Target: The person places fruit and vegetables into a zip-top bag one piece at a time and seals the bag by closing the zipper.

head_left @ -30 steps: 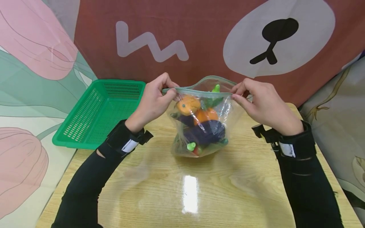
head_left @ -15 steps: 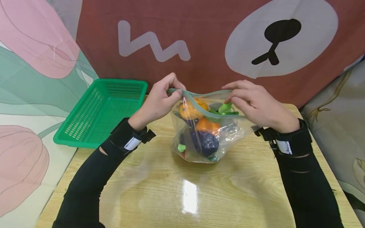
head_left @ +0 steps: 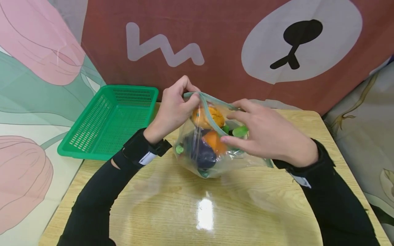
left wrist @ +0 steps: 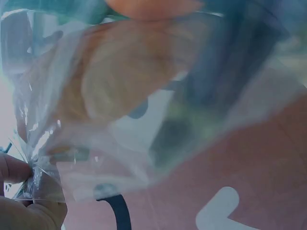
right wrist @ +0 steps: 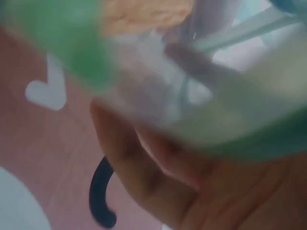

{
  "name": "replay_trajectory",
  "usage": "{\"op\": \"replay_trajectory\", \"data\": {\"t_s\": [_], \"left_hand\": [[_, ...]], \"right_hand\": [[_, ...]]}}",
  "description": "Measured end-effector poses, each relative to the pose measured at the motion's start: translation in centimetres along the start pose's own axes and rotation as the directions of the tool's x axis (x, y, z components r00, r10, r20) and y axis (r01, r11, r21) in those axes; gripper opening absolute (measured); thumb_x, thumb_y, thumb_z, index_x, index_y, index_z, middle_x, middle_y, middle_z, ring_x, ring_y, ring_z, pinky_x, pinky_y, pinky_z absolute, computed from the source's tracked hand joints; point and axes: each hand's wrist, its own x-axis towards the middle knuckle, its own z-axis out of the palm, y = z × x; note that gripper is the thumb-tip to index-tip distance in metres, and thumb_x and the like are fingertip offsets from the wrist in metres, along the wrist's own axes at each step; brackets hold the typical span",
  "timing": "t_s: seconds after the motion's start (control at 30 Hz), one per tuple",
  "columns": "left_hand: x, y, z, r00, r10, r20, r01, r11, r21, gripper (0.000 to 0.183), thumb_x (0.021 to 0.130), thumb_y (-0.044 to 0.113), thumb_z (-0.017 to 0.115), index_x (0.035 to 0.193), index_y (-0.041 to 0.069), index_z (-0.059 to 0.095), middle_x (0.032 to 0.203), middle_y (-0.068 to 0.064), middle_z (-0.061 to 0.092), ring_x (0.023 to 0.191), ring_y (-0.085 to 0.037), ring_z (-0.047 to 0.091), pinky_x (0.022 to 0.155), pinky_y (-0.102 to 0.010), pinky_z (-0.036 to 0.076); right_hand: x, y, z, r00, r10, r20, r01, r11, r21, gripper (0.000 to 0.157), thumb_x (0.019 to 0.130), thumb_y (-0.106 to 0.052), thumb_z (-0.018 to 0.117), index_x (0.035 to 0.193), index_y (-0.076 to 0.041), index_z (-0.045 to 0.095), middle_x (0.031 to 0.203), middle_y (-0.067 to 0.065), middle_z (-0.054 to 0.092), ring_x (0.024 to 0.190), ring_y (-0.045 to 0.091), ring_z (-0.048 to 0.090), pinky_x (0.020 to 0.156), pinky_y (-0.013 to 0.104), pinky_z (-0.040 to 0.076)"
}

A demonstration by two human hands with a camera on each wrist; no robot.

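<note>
A clear zip bag [head_left: 226,164] with a pale green zip strip stands in the middle of the table, its mouth parted. Inside show a yellow-orange pumpkin-like piece [head_left: 212,118], an orange piece [head_left: 214,141], a dark purple eggplant-like piece [head_left: 201,150] and a light green piece [head_left: 240,131]. My left hand [head_left: 175,106] pinches the bag's upper left corner; in the left wrist view, thumb and finger bunch the plastic. Over the right side of the mouth, my right hand [head_left: 271,131] has its fingers and thumb extended, touching the zip edges.
An empty-looking green plastic basket [head_left: 123,118] stands at the back left of the wooden table [head_left: 160,212]. Behind the table hangs a reddish-brown cloth [head_left: 221,30] with a cartoon face. Floral fabric [head_left: 37,102] covers the left side.
My right hand has released its pinch on the right edge, spread its fingers and moved left and nearer over the mouth. The bag has turned and its contents shifted; the left hand keeps its corner.
</note>
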Motion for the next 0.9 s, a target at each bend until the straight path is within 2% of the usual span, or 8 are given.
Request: {"op": "replay_trajectory", "data": {"t_s": [0.1, 0.2, 0.3, 0.4, 0.5, 0.63, 0.77, 0.9], "left_hand": [[0.1, 0.1, 0.1, 1.000, 0.021, -0.018, -0.020, 0.999, 0.041, 0.007, 0.092, 0.004, 0.052, 0.085, 0.005, 0.050, 0.093, -0.001, 0.068, 0.051, -0.016, 0.044, 0.049, -0.028, 0.031], [0.2, 0.1, 0.0, 0.999, 0.024, -0.035, -0.023, 0.999, 0.023, 0.008, 0.091, 0.005, 0.056, 0.084, 0.004, 0.052, 0.094, -0.002, 0.069, 0.055, -0.016, 0.045, 0.052, -0.026, 0.031], [0.1, 0.0, -0.1, 0.999, 0.007, -0.036, -0.008, 0.999, -0.031, 0.009, 0.091, 0.006, 0.059, 0.085, 0.002, 0.054, 0.094, -0.003, 0.070, 0.062, -0.015, 0.054, 0.055, -0.025, 0.036], [0.0, 0.0, -0.1, 0.999, 0.007, -0.047, -0.011, 0.997, -0.071, 0.009, 0.090, 0.006, 0.062, 0.085, 0.001, 0.056, 0.094, -0.005, 0.070, 0.066, -0.016, 0.059, 0.056, -0.024, 0.038], [-0.2, -0.1, -0.1, 0.996, 0.048, -0.078, -0.054, 0.996, -0.076, 0.009, 0.088, 0.006, 0.065, 0.086, 0.000, 0.059, 0.091, -0.006, 0.070, 0.064, -0.016, 0.060, 0.055, -0.023, 0.040], [-0.3, -0.1, -0.4, 0.985, 0.119, -0.122, -0.124, 0.992, -0.036, 0.009, 0.086, 0.006, 0.069, 0.087, -0.001, 0.063, 0.083, -0.006, 0.069, 0.060, -0.012, 0.058, 0.055, -0.024, 0.044], [-0.4, 0.1, -1.0, 0.985, 0.110, -0.132, -0.111, 0.994, 0.001, 0.011, 0.084, 0.007, 0.071, 0.089, -0.003, 0.068, 0.078, -0.006, 0.066, 0.061, -0.012, 0.057, 0.057, -0.024, 0.046], [-0.5, 0.1, -1.6, 0.992, 0.052, -0.115, -0.050, 0.999, 0.017, 0.013, 0.085, 0.010, 0.070, 0.092, -0.001, 0.071, 0.079, -0.006, 0.066, 0.063, -0.015, 0.060, 0.058, -0.024, 0.046]], "right_hand": [[0.5, -0.2, 0.6, 0.999, -0.042, -0.035, 0.041, 0.999, -0.013, 0.034, 0.085, -0.031, 0.070, 0.104, -0.003, 0.069, 0.107, 0.010, 0.056, 0.080, 0.017, 0.055, 0.067, 0.031, 0.046], [1.2, 0.3, 1.0, 0.994, -0.080, -0.080, 0.082, 0.997, 0.013, 0.014, 0.088, -0.012, 0.065, 0.096, -0.002, 0.071, 0.098, 0.010, 0.058, 0.074, 0.017, 0.055, 0.063, 0.030, 0.046], [1.9, 1.2, 1.0, 0.989, -0.052, -0.139, 0.060, 0.997, 0.055, 0.013, 0.088, 0.000, 0.058, 0.091, -0.001, 0.070, 0.092, 0.009, 0.061, 0.070, 0.018, 0.055, 0.061, 0.031, 0.045], [2.7, 1.5, 0.6, 0.985, 0.049, -0.165, -0.025, 0.989, 0.145, 0.012, 0.091, -0.003, 0.055, 0.098, -0.001, 0.064, 0.092, 0.008, 0.062, 0.076, 0.019, 0.057, 0.066, 0.034, 0.044], [4.1, 0.5, 0.0, 0.985, 0.130, -0.112, -0.101, 0.968, 0.230, 0.026, 0.094, -0.020, 0.058, 0.113, -0.002, 0.056, 0.105, 0.008, 0.061, 0.088, 0.019, 0.060, 0.074, 0.035, 0.046], [6.9, -1.6, -0.9, 0.993, 0.121, 0.017, -0.122, 0.977, 0.177, 0.045, 0.090, -0.037, 0.063, 0.120, -0.005, 0.054, 0.106, 0.005, 0.060, 0.088, 0.017, 0.058, 0.075, 0.032, 0.045], [9.1, -2.5, -1.4, 0.995, 0.069, 0.072, -0.076, 0.993, 0.095, 0.028, 0.090, -0.028, 0.065, 0.107, -0.006, 0.062, 0.090, 0.003, 0.061, 0.069, 0.018, 0.052, 0.063, 0.030, 0.040], [10.1, -2.1, -1.3, 1.000, 0.015, 0.027, -0.018, 0.993, 0.118, 0.010, 0.090, -0.014, 0.064, 0.094, -0.006, 0.069, 0.080, 0.003, 0.066, 0.063, 0.016, 0.056, 0.059, 0.029, 0.043]]}}
